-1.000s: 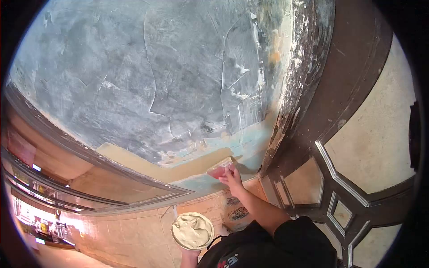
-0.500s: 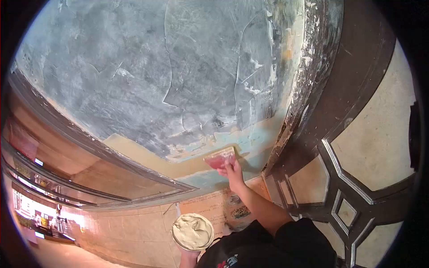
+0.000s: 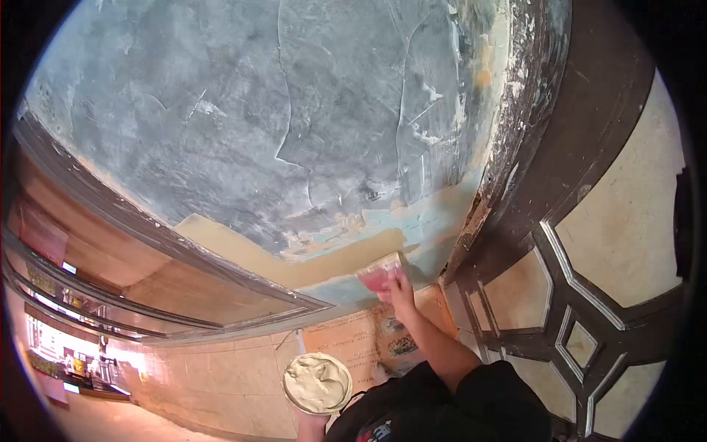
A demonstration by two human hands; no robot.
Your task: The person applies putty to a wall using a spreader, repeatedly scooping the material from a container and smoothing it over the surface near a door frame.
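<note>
My right hand [image 3: 401, 292] is closed around a pinkish-red putty spreader [image 3: 377, 276] with a pale, putty-smeared edge. The spreader is at the lower part of the wall [image 3: 213, 140], just below the right end of a beige band of putty [image 3: 331, 263]. Low in the view, my left hand [image 3: 312, 423] holds up a round tub [image 3: 290, 404], its fingers mostly hidden beneath it. Thick cream-coloured putty [image 3: 318, 381] with swirled peaks fills the tub.
A dark wooden door with pale panels [image 3: 615, 221] stands on the right, beside a flaking frame edge [image 3: 508, 132]. Dark trim [image 3: 132, 210] borders the wall on the left. Printed orange cardboard [image 3: 346, 337] lies on the tiled floor [image 3: 243, 368].
My right hand has moved the spreader slightly right and down, off the band. More smooth beige putty shows where it was. My left hand holds the tub in about the same place.
</note>
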